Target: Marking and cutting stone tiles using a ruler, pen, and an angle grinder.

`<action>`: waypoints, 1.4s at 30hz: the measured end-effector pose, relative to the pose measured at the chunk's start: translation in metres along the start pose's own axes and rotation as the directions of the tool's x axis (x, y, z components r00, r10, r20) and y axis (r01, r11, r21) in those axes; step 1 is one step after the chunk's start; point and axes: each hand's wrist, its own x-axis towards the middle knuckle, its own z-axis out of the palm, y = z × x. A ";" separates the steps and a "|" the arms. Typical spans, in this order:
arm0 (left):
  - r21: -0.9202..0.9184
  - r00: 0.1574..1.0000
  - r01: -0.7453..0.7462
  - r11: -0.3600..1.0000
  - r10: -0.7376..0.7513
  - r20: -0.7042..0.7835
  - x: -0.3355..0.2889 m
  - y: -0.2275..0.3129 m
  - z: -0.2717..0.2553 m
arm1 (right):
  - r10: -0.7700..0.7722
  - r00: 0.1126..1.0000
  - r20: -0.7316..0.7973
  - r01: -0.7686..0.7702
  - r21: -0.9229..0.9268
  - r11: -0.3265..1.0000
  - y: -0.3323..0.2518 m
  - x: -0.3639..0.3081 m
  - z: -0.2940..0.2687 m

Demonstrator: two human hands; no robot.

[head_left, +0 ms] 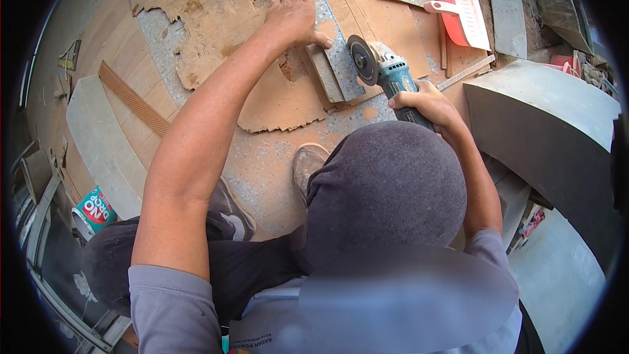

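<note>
Plank (325, 76) braced under your spread left hand (293, 18), grinder (396, 78) clutched in your right hand (432, 103); cut's probably left, none visible.

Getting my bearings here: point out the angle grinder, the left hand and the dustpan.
Angle grinder (398, 77): head view, on its teal body.
Left hand (293, 21): head view, on its back.
Dustpan (469, 21): head view, inside its pan.
</note>
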 end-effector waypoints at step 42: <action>0.029 1.000 -0.010 1.000 0.010 0.009 0.004 -0.002 0.009 | -0.039 0.999 -0.024 0.040 0.036 0.999 -0.008 0.006 0.002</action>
